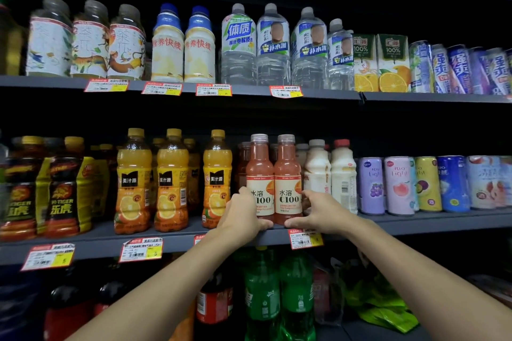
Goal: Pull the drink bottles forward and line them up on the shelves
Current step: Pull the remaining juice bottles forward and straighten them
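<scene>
Both forearms reach up from the bottom of my view to the middle shelf (171,241). I have the left hand (243,213) curled round the lower part of the left C100 (259,171), thumb lying along its base. The right hand (321,212) clamps the right C100 (287,174) the same way, thumb at the base and fingers round its right side. The hands are apart, one per bottle.

Both C100s are pink, upright, touching side by side, at the front edge of the shelf. More of the same kind stand behind them, dim.

A price tag (304,238) hangs on the edge just below the right hand. Just right of the pair are white bottles (317,171), then a row of cans (399,185). Left, a small gap, then orange juice (133,183) in three front columns, then tiger drinks (65,188), blurred.

On the shelf above I see tea bottles (90,41), water bottles (273,47) and cartons (392,63). On the shelf below, green bottles (261,293) stand under the hands, partly hidden by the arms.
</scene>
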Demonstrator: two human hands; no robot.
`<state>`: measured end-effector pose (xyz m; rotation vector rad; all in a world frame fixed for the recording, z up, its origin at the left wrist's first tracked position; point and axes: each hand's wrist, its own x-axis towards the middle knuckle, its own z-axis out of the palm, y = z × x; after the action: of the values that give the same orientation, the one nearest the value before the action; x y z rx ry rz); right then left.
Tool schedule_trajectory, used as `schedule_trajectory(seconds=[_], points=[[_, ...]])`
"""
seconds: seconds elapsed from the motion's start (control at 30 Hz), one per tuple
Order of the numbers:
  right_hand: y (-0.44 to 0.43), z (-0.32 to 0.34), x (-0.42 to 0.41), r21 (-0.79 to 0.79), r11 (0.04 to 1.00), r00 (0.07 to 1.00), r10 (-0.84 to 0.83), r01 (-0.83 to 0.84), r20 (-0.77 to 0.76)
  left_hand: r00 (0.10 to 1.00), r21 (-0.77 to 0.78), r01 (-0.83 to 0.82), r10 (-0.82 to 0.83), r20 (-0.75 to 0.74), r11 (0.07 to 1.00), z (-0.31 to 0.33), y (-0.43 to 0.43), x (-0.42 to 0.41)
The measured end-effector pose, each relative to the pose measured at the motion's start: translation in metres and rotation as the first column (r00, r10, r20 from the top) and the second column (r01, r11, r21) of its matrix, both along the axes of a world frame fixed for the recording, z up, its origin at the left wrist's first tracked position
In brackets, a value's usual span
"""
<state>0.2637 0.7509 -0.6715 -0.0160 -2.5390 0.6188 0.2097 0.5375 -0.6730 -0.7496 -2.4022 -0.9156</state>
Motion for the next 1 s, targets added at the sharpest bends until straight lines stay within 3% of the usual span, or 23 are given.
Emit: schedule_trajectory(seconds=[0.57, 1.0], points=[[0.003, -0.004, -0.004, -0.007, 0.997, 0.997, 0.081, -0.081, -0.021, 0.999, -0.086, 0.028, -0.032, -0.044, 0.996, 0.001, 0.0, -0.013], [0.002, -0.006, -0.005, 0.095, 0.994, 0.997, 0.061, -0.056, -0.052, 0.999, -0.066, 0.015, -0.018, -0.048, 0.998, -0.001, 0.002, -0.011]])
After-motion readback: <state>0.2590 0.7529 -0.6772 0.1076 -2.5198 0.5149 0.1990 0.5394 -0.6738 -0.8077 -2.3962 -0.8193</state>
